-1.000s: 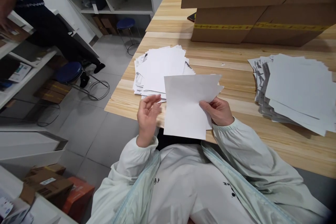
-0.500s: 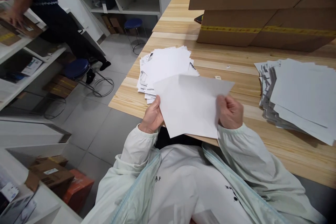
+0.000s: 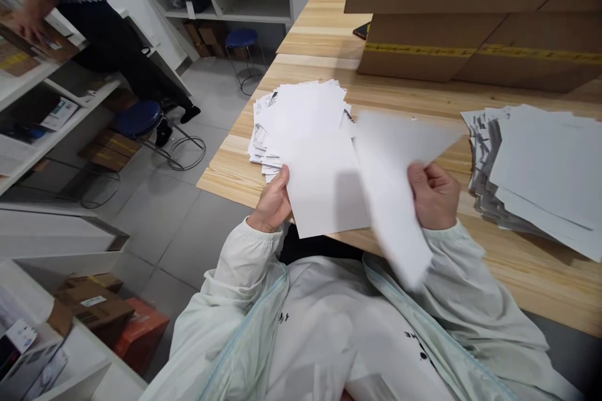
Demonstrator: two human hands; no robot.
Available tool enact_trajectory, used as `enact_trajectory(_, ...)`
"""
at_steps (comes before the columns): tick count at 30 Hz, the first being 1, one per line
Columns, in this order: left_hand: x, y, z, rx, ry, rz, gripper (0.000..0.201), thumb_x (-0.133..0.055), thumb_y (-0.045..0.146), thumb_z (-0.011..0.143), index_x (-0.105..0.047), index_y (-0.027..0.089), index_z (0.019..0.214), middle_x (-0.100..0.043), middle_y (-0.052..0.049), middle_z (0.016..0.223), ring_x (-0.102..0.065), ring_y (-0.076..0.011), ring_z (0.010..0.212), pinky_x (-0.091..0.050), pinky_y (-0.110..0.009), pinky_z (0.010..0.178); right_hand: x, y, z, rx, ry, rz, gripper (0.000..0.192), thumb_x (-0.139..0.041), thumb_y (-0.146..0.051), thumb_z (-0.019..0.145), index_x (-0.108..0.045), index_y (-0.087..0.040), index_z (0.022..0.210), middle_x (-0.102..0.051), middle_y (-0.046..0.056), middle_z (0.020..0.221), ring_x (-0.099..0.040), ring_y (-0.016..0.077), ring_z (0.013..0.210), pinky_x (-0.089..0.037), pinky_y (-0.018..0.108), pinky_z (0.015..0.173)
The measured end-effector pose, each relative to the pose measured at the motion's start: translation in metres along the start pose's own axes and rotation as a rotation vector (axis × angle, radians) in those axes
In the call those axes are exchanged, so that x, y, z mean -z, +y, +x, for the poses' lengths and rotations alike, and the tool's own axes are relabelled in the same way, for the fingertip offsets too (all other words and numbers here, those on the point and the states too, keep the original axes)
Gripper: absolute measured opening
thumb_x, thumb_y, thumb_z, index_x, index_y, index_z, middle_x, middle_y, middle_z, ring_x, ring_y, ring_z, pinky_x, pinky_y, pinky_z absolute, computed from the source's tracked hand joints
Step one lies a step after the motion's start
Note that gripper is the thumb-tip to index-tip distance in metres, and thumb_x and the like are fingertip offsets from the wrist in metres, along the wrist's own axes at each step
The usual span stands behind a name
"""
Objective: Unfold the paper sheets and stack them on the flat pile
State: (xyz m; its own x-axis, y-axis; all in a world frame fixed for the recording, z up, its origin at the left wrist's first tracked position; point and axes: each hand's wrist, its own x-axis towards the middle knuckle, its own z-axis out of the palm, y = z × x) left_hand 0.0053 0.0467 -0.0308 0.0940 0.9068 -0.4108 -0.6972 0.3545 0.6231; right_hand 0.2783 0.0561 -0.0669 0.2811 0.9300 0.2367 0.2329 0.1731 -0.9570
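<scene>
Hands working with loose white sheets at the near edge of a wooden table (image 3: 517,276). The left hand (image 3: 273,203) is pinching the lower left edge of one white sheet (image 3: 324,188), fingers curled under the paper and thumb on top; this sheet is lying flat over the table edge, its upper part overlapping the left pile of paper (image 3: 301,116). The right hand (image 3: 435,194) is closing in a loose fist on a second sheet (image 3: 395,200), which is standing tilted and blurred, one corner pointing toward the right pile (image 3: 540,169) and the other hanging down over the person's pale jacket. The two sheets are touching or nearly touching along their inner edges; which of these cannot be told. Both piles are lying on the table, well apart, with printed edges showing along their left sides. Large cardboard boxes (image 3: 470,19) are standing at the far side of the table. At upper left, another person in dark clothes (image 3: 94,19) is reaching a hand onto a white shelf (image 3: 28,78), with a blue stool (image 3: 138,118) just beside them.
</scene>
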Motion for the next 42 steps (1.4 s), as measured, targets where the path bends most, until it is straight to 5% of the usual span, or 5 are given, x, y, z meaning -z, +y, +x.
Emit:
enact_trajectory(12,-0.011,-0.032,0.0,-0.087,-0.199,0.197,0.04,-0.072,0.048,0.085,-0.074,0.019,0.113,-0.075,-0.007,0.118,-0.064,-0.0262,0.124,-0.046,-0.041,0.112,-0.031,-0.008,-0.026,0.095,0.055,-0.078,0.032,-0.065,-0.047,0.087,-0.063,-0.018,0.075,-0.044,-0.005,0.056,-0.034,0.0077,0.051,-0.029,0.024,0.048)
enact_trajectory(18,-0.026,-0.015,-0.011,-0.315,-0.288,0.435,0.053,-0.072,0.063,0.077,-0.074,0.023,0.112,-0.076,-0.004,0.109,-0.065,-0.0266,0.117,-0.053,-0.037,0.099,-0.029,-0.012,-0.012,0.223,-0.006,0.307,0.061,-0.086,-0.053,0.062,-0.064,-0.025,0.111,-0.069,0.006,0.109,-0.066,0.0215,0.1,-0.054,0.037,0.087)
enact_trajectory(24,-0.031,-0.002,-0.013,-0.468,-0.399,0.708,0.059,-0.062,0.071,0.08,-0.077,0.018,0.103,-0.076,-0.006,0.094,-0.068,-0.0247,0.1,-0.053,-0.035,0.089,-0.031,-0.013,-0.016,0.145,-0.069,0.36,0.025,-0.086,-0.041,0.068,-0.073,-0.025,0.083,-0.075,0.001,0.085,-0.068,0.0192,0.079,-0.057,0.037,0.076)
enact_trajectory(36,-0.043,0.002,-0.028,-0.247,-0.4,0.456,0.047,-0.083,0.052,0.068,-0.08,0.019,0.102,-0.077,-0.012,0.105,-0.062,-0.0336,0.121,-0.042,-0.042,0.109,-0.034,-0.033,-0.021,0.168,-0.161,0.305,0.028,-0.081,-0.047,0.074,-0.066,-0.023,0.077,-0.072,0.004,0.081,-0.068,0.0213,0.08,-0.055,0.039,0.076)
enact_trajectory(42,-0.046,-0.01,-0.029,-0.444,-0.306,0.553,0.039,-0.078,0.048,0.076,-0.077,0.021,0.103,-0.076,-0.006,0.102,-0.064,-0.0281,0.113,-0.046,-0.036,0.103,-0.027,-0.042,-0.031,0.174,0.054,0.129,0.045,-0.066,-0.067,0.08,-0.068,-0.022,0.082,-0.071,0.006,0.081,-0.065,0.0208,0.076,-0.054,0.037,0.07)
